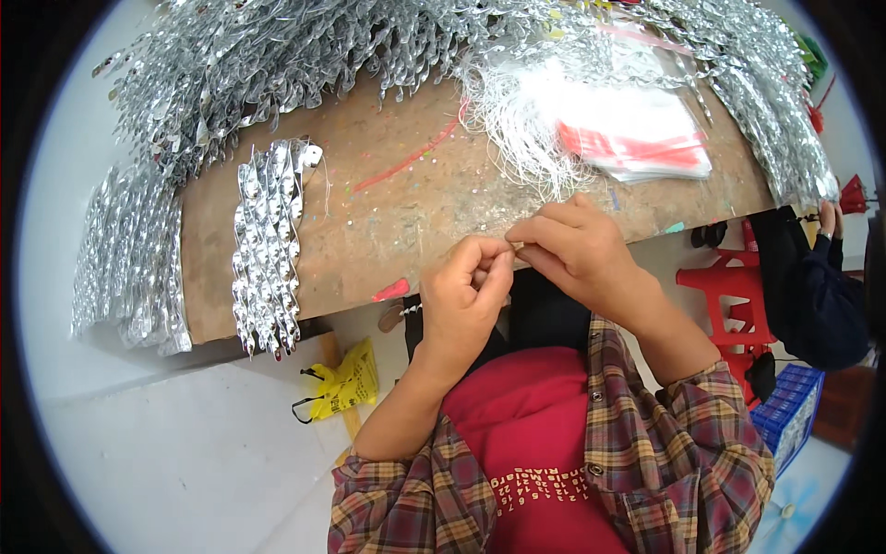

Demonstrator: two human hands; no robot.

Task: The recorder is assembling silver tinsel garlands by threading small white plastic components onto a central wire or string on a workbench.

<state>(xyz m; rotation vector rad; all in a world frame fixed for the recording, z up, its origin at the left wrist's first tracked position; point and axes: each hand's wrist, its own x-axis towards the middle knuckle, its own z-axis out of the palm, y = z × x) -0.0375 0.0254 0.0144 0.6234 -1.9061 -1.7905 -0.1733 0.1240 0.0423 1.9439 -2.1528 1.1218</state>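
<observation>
My left hand and my right hand meet at the front edge of the brown wooden table. Thumb and forefinger are pinched together on each, with the fingertips almost touching. Whatever lies between them is too small to make out. Just beyond my right hand, a loose bundle of thin white strings spreads over the tabletop. Next to it is a stack of clear plastic bags with red bands. Farther left, a short bunch of twisted silver foil strips hangs partly over the front edge.
A big heap of silver foil strips covers the back; more foil strips drape over the left end and other strips over the right. A red scrap lies near the edge. At right are red stools, a blue crate and another person.
</observation>
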